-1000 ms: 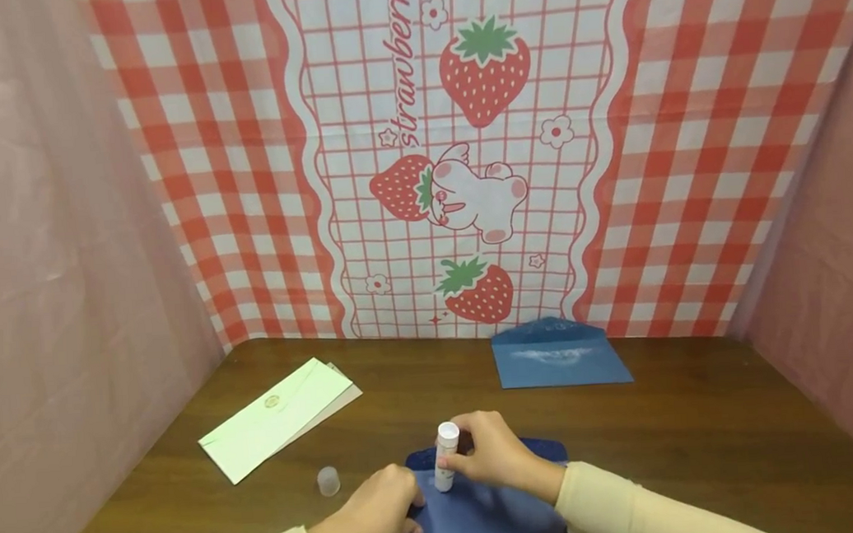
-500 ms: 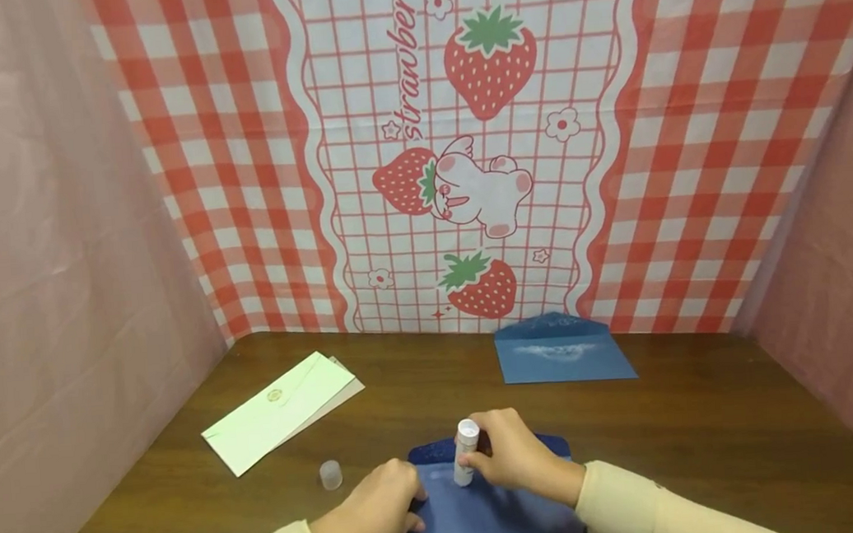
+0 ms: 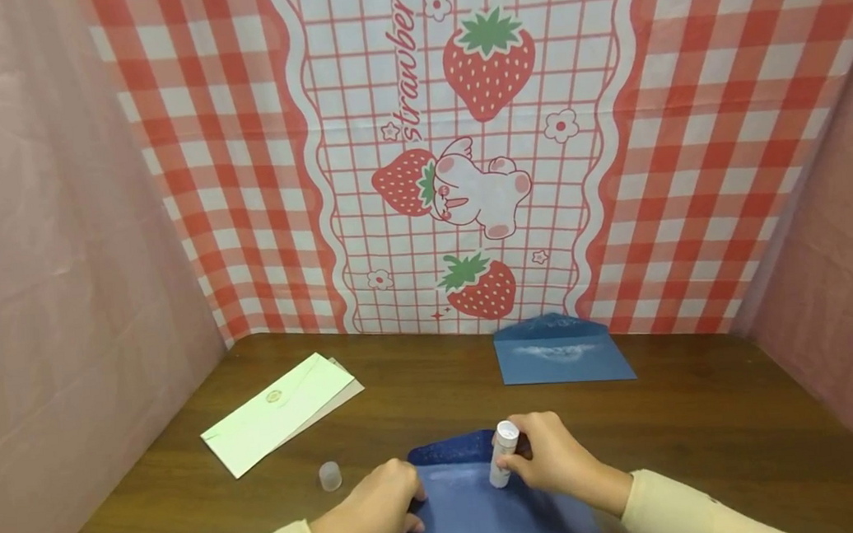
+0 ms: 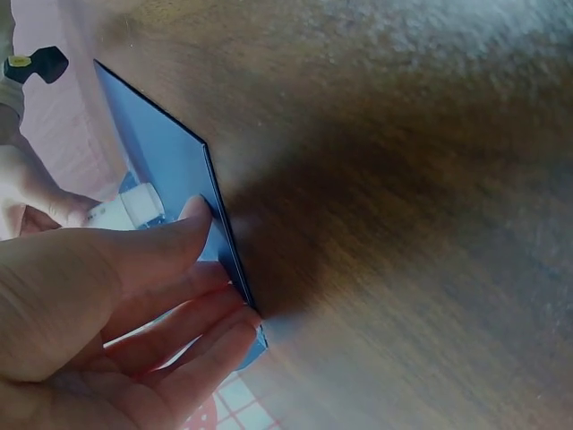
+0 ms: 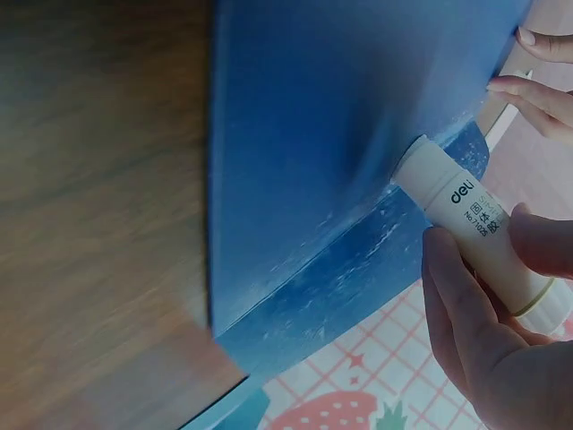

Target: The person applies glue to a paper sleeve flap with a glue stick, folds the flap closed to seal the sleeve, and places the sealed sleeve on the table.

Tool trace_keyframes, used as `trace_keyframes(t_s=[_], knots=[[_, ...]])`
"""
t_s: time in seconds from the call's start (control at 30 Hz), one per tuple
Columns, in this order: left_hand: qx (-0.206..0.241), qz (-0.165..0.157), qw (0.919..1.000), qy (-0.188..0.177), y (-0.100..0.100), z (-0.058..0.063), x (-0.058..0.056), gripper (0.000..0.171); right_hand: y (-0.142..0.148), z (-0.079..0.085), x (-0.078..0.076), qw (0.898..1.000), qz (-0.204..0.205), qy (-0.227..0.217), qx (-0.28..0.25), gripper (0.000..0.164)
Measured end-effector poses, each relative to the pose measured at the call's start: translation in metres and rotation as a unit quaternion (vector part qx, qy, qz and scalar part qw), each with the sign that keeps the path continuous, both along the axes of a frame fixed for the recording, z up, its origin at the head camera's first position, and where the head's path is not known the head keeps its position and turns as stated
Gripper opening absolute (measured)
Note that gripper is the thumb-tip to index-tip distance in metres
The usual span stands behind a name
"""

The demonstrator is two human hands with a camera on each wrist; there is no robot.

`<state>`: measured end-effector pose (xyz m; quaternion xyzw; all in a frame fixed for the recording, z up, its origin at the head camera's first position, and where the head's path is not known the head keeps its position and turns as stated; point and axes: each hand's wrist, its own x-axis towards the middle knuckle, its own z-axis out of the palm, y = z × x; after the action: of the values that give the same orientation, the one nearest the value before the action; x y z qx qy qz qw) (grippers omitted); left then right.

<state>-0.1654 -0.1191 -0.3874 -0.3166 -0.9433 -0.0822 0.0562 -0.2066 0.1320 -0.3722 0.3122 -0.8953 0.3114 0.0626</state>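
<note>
A dark blue envelope (image 3: 473,503) lies on the table with its flap (image 3: 447,449) folded out on the far side. My right hand (image 3: 559,459) pinches a white glue stick (image 5: 479,228) between thumb and fingers. The stick's lower end touches the envelope just below the flap fold, and whitish streaks show on the flap in the right wrist view. My left hand (image 3: 372,501) rests at the envelope's left edge. In the left wrist view its thumb (image 4: 192,219) lies on the paper and its fingertips press along the edge.
A clear cap (image 3: 330,476) stands left of my left hand. Farther left, a pale green envelope (image 3: 277,413) overlaps a beige one (image 3: 346,398). Another blue envelope (image 3: 567,364), flap out and marked white, lies by the checked cloth backdrop (image 3: 453,215). Pink cloth walls (image 3: 76,241) flank the table.
My right hand has slid the glue stick rightward along the envelope, from near its left side to past the middle. The left hand stays at the left edge.
</note>
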Motion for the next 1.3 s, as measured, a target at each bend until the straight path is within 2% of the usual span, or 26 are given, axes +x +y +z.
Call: trace_keyframes(t_s=[0.4, 0.67, 0.83, 1.1, 1.23, 1.3], knots=[[0.009, 0.004, 0.9999, -0.009, -0.002, 0.001, -0.001, 0.025, 0.024, -0.001, 0.002, 0.999, -0.043, -0.004, 0.008, 0.013], [0.021, -0.001, 0.9996, -0.021, -0.004, 0.001, -0.002, 0.026, 0.04, -0.005, 0.004, 0.998, -0.052, 0.031, 0.021, 0.015], [0.02, -0.006, 0.9996, -0.02, -0.003, 0.0, -0.003, 0.026, 0.046, -0.004, 0.005, 0.997, -0.065, 0.032, 0.027, 0.016], [-0.005, -0.006, 0.9999, -0.015, -0.002, -0.001, 0.0, 0.025, 0.059, 0.007, -0.001, 0.996, -0.081, -0.008, 0.047, 0.017], [-0.027, -0.02, 0.9993, 0.018, -0.002, -0.002, 0.002, 0.022, 0.065, 0.017, -0.008, 0.993, -0.107, -0.047, 0.022, 0.022], [-0.036, -0.025, 0.9984, 0.035, -0.002, -0.001, 0.002, 0.02, 0.064, 0.023, -0.014, 0.989, -0.117, -0.09, -0.005, 0.026]])
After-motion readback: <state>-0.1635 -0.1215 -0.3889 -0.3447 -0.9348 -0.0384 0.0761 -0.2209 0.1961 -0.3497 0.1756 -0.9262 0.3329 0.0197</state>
